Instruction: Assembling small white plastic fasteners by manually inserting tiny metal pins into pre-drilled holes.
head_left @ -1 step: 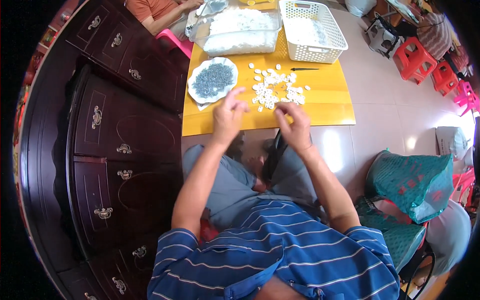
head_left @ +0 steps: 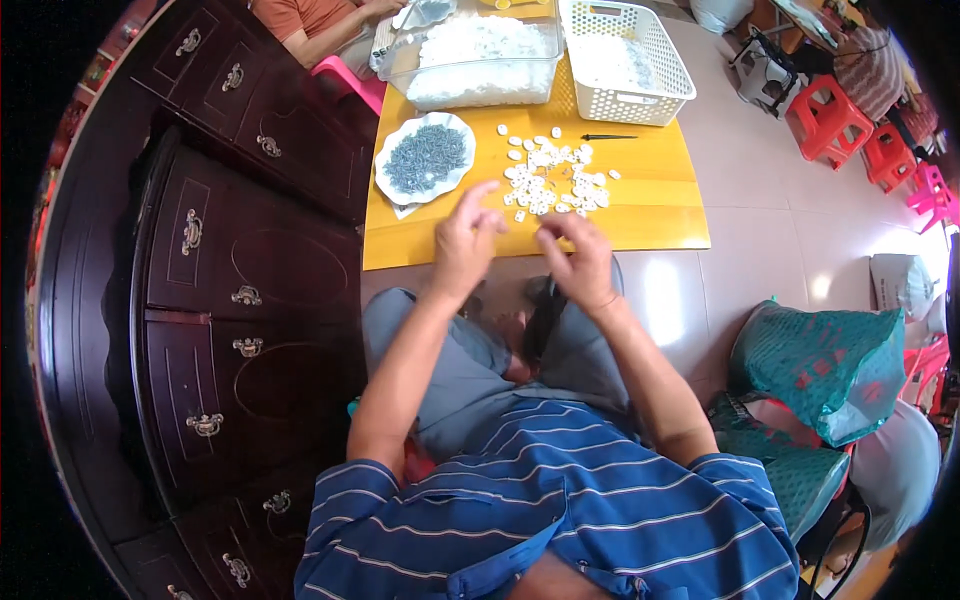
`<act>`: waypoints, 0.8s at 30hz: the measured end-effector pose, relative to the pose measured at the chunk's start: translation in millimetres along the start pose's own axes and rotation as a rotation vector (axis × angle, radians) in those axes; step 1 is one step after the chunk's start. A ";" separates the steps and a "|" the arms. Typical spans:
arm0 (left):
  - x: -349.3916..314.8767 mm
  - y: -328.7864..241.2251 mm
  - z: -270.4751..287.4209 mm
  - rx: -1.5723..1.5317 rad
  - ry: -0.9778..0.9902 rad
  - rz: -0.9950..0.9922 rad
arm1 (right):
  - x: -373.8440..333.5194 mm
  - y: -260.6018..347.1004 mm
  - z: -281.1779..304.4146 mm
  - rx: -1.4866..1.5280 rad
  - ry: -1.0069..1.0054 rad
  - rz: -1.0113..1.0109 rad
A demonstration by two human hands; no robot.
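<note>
Both hands hover over the near edge of the yellow bench (head_left: 640,215), just short of the pile of small white parts (head_left: 550,180). The left hand (head_left: 465,240) has its fingers loosely curled, forefinger raised toward the pile; whether it pinches a part cannot be told. The right hand (head_left: 580,258) has its fingers bent together, and what they grip is hidden. Left of the pile sits a white dish (head_left: 392,190) of grey screws (head_left: 428,158). Beyond the pile stand a clear tub (head_left: 480,85) and a white basket (head_left: 625,60).
</note>
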State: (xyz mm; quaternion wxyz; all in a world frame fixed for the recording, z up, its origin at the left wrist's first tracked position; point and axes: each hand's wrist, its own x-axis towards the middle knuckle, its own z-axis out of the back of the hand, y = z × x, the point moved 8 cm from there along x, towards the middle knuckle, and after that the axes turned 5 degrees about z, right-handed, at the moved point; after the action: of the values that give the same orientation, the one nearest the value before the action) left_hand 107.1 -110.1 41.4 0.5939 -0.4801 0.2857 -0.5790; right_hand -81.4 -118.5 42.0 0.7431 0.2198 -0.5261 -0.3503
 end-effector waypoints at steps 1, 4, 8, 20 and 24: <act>-11.8 -3.6 -7.0 0.019 -0.006 -0.042 | -4.7 13.6 -10.0 0.034 0.026 0.016; -39.6 1.0 -18.4 0.141 -0.056 0.038 | -25.9 26.0 -22.8 0.049 0.084 -0.066; -59.1 13.0 -21.2 0.098 -0.128 0.020 | -44.1 25.1 -25.8 0.016 0.070 -0.076; -80.2 22.0 -20.5 0.049 -0.120 -0.102 | -79.7 -27.8 -47.3 0.289 0.127 -0.568; -90.9 26.1 -10.4 -0.132 -0.042 0.037 | -95.0 -37.4 -73.4 0.907 0.266 -0.981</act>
State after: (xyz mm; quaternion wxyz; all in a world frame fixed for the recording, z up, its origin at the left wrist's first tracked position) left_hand 93.5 -28.6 -5.7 0.5776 -0.5248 0.3194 -0.5375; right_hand -42.7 -74.7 -69.3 0.3912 0.7638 -0.3646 -0.3615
